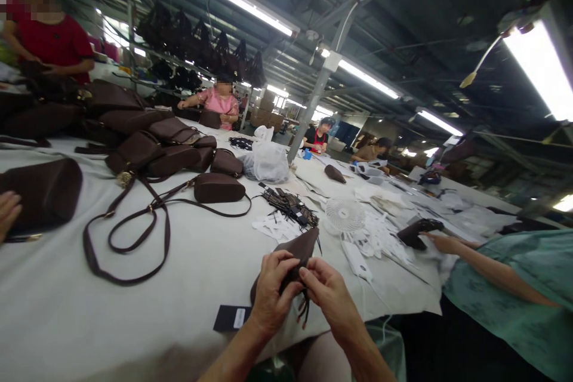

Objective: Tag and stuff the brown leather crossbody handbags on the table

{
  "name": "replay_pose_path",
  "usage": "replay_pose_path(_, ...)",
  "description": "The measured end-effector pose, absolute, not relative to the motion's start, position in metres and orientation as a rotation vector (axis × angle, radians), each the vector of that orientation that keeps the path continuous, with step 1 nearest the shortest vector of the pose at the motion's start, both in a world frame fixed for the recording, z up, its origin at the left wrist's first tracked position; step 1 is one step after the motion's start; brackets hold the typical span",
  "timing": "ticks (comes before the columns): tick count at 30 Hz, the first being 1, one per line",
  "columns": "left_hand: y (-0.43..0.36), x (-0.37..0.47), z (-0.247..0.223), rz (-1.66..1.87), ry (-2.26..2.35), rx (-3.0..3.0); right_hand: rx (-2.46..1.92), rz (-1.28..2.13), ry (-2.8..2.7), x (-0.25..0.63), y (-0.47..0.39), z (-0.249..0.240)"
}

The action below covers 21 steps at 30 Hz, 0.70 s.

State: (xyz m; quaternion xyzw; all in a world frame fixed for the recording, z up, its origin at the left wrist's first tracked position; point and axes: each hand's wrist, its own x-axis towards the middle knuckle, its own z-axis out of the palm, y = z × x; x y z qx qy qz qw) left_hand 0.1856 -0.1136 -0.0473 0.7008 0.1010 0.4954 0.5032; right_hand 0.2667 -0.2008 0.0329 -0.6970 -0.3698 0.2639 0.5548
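Note:
A dark brown leather bag (306,243) lies at the table's near edge, partly hidden by my hands. My left hand (274,289) grips its side, thumb and fingers closed on it. Against the same bag, my right hand (329,289) is pinched, thumb against forefinger; whatever small part sits in that pinch cannot be made out. Thin dark cords (304,310) with light brown tips hang down below the fingers. Beside my left wrist lies a black tag (230,318) with a white label.
Brown bags (179,152) with long straps are heaped at the left. Past my hands lie a bundle of dark tags (290,206), a white fan (344,216) and white paper pieces (380,239). A co-worker's arm (487,265) reaches in from the right, another person's hand (9,215) from the left.

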Motion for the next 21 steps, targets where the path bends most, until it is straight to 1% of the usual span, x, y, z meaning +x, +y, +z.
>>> replay_pose_path(2, -0.111, 0.185, -0.045, 1.171, 0.244, 1.721, -1.639, 0.661, -0.926, 0.269, -0.207, 0.039)
replay_pose_path(4, -0.109, 0.184, -0.042, 1.152, 0.258, 1.738, -1.644, 0.627, -0.997, 0.275, -0.215, 0.042)
replay_pose_path(8, -0.108, 0.186, -0.039, 1.134, 0.285, 1.751, -1.731, 0.377, -0.962, 0.298, -0.223, 0.041)
replay_pose_path(10, -0.108, 0.186, -0.039, 1.121, 0.283, 1.762, -1.787, 0.31, -0.954, 0.309, -0.22, 0.04)
replay_pose_path(15, -0.106, 0.185, -0.037, 1.12, 0.292, 1.778, -1.831, 0.522, -1.16, 0.313, -0.208, 0.045)
replay_pose_path(17, -0.105, 0.184, -0.036, 1.113, 0.291, 1.802, -1.859, 0.545, -1.23, 0.308, -0.206, 0.049)
replay_pose_path(19, -0.104, 0.183, -0.035, 1.098, 0.282, 1.828, -1.912, 0.392, -1.388, 0.305, -0.204, 0.051)
replay_pose_path(21, -0.103, 0.183, -0.033, 1.083, 0.278, 1.841, -1.984, 0.121, -1.603, 0.306, -0.202, 0.053)
